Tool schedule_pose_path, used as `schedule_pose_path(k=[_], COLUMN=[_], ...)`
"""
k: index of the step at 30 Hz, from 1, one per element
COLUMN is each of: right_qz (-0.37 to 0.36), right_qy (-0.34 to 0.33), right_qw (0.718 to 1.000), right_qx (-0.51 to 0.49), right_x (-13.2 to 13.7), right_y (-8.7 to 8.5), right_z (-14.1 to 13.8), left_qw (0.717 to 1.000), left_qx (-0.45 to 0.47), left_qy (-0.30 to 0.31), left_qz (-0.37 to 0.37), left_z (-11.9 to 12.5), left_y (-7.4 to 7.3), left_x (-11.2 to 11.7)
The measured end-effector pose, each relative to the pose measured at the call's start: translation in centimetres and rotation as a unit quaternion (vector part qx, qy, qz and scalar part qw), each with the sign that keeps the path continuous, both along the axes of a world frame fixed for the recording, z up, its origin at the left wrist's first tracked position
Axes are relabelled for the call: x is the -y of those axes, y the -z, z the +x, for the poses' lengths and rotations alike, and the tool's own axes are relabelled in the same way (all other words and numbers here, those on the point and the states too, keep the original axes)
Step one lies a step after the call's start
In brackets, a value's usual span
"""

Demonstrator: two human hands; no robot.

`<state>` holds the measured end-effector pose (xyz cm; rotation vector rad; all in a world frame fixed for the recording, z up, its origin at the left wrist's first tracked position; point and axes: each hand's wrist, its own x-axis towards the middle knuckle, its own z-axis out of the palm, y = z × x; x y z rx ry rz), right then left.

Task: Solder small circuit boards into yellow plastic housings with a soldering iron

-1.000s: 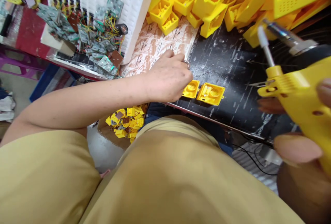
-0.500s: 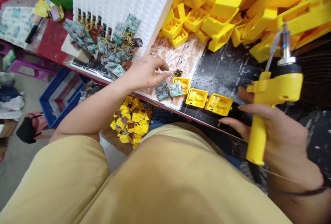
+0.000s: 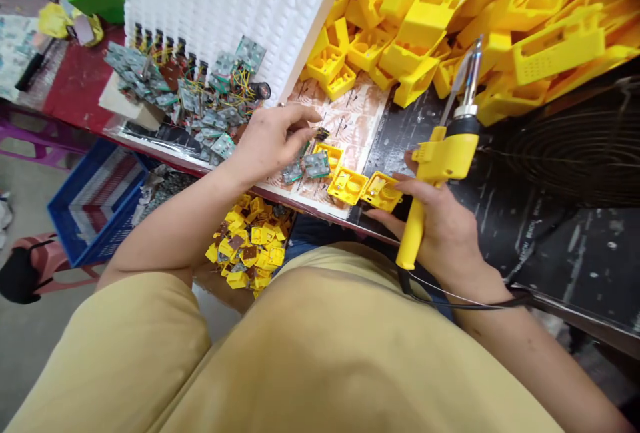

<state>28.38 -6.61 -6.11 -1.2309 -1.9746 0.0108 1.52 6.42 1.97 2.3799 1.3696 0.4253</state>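
My right hand (image 3: 445, 219) grips a yellow soldering gun (image 3: 447, 156), its metal tip pointing up and away from me. Its thumb and forefinger reach beside the rightmost of the small yellow plastic cases (image 3: 383, 191) at the table's near edge. Another yellow case (image 3: 347, 186) lies left of it, and a third is partly covered by a grey-green circuit board (image 3: 317, 164). My left hand (image 3: 270, 143) is curled over the boards, thumb and forefinger close together at a small black part with thin wires (image 3: 321, 133). What lies between those fingertips is too small to make out.
A heap of yellow housings (image 3: 420, 26) fills the back right. Wired circuit boards (image 3: 200, 103) pile up left, before a white foam sheet (image 3: 225, 6). Below the table edge is a box of yellow parts (image 3: 255, 236); a blue crate (image 3: 95, 203) stands on the left.
My right hand has carried the soldering gun left, up to the rightmost yellow case. My left hand stays near the boards and wires. The whole view has shifted slightly.
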Motion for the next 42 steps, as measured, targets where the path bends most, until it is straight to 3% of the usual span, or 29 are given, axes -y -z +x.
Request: schedule_pose_path(k=[3,5,8,10,13,20,24,29,42], right_qz=[-0.008,-0.011,-0.009,0.001,0.007,0.003,0.013,0.021,0.012], right_qy=[0.002,-0.008,-0.025,-0.023,-0.022,-0.020,-0.005,0.004,0.001], right_qw=[1.000,1.000,1.000,1.000,1.000,1.000,1.000,0.998,0.998], right_qx=[-0.005,-0.009,-0.010,-0.010,-0.009,-0.012,-0.028,-0.065,-0.064], right_x=[-0.2,-0.2,-0.2,-0.3,-0.4,-0.6,-0.4,0.4,1.3], right_y=[-0.5,-0.7,-0.8,-0.8,-0.8,-0.9,-0.9,-0.7,-2.4], right_z=[-0.2,0.1,0.4,0.5,0.6,0.0,0.4,1.3,1.0], left_qw=[0.999,0.993,0.961,0.952,0.968,0.997,0.991,0.981,0.989], left_qx=[-0.040,-0.121,-0.267,-0.291,-0.235,-0.056,-0.094,-0.183,-0.132], left_qy=[0.008,0.010,-0.006,-0.014,-0.015,0.062,0.091,0.066,0.059], left_qz=[-0.023,0.011,0.077,0.096,0.091,0.000,-0.017,0.012,0.014], left_z=[-0.7,-0.8,-0.3,0.1,0.5,1.3,2.1,2.1,1.0], left_y=[-0.1,-0.4,-1.0,-1.5,-2.0,-2.0,-1.4,-1.5,-2.8], left_x=[-0.3,0.0,0.7,0.8,0.6,1.1,1.5,1.3,1.0])
